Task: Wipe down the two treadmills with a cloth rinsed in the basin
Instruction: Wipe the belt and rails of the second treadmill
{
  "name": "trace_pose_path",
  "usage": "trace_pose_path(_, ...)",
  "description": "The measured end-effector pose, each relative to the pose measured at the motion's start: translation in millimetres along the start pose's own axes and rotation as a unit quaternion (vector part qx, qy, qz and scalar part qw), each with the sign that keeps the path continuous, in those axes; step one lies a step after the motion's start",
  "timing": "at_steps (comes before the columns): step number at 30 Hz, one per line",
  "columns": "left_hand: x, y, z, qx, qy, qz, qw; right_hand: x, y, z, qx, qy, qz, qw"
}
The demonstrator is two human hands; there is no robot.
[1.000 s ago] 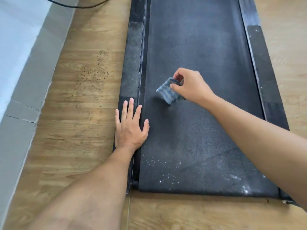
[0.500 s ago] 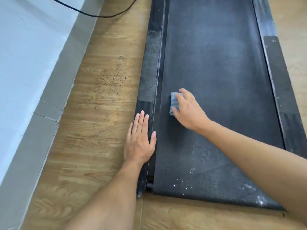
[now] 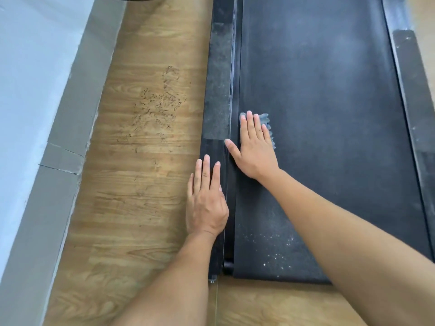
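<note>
So the right hand lies flat, fingers straight, pressing the cloth onto the belt, left hand spread flat on the rail just beside it.

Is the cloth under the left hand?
No, the cloth lies under the right hand on the belt, while the left hand rests flat on the side rail.

No lettering, label or number seems readable on the treadmill.
</note>
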State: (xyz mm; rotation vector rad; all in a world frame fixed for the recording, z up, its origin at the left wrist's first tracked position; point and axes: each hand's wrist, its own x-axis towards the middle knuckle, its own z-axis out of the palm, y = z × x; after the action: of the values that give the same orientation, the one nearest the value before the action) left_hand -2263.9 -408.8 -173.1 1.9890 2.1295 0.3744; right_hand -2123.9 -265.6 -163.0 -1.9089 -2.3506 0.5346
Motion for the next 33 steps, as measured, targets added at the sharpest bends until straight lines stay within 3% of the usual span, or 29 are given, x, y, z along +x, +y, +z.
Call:
trace_pose_path(7,0,-1,-2,-0.012,-0.012,-0.020,1.000,-171,-16,4,0.044,-0.052,0.019,0.998)
trace_pose_path(13,1,3,-7,-0.023,-0.030,-0.025,0.999,-119,16,-38,0.036,0.035,-0.021,0.999)
trace_pose_path(17,4,7,-10,-0.029,-0.036,-0.031,0.998,-86,28,-64,0.068,-0.100,0.038,0.992)
trace_pose_path(24,3,5,-10,-0.045,-0.037,-0.036,0.998,-109,24,-85,0.122,-0.104,0.009,0.987)
trace_pose_path(29,2,5,-11,-0.048,-0.044,-0.040,0.997,-130,10,-103,0.207,-0.179,0.065,0.960)
trace_pose_path(33,5,8,-11,-0.047,-0.046,-0.039,0.997,-119,8,-109,0.155,-0.219,0.030,0.963)
